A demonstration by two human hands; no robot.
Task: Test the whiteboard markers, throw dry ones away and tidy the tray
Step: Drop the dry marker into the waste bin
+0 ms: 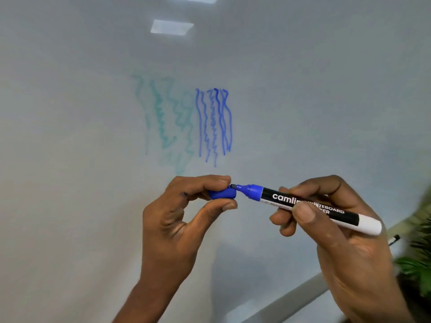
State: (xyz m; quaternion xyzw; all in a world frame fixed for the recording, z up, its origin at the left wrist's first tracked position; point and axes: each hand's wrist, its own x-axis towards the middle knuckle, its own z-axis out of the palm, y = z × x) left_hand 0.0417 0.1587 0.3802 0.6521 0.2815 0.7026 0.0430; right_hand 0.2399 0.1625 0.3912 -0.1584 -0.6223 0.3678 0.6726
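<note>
My right hand (345, 231) grips a blue whiteboard marker (275, 196) by its black and white barrel, tip pointing left. My left hand (184, 220) pinches the blue cap (222, 194) between thumb and fingers. The marker's tip sits just at the cap's mouth. Both hands are in front of the whiteboard (81, 183). Above them the board carries strong blue squiggles (214, 124) and fainter, patchy green squiggles (163, 120) to their left.
The board's grey lower frame (291, 301) runs diagonally at the bottom right. A green plant (417, 264) stands at the right edge, with a thin dark object (394, 240) just beside it. Ceiling lights reflect at the board's top.
</note>
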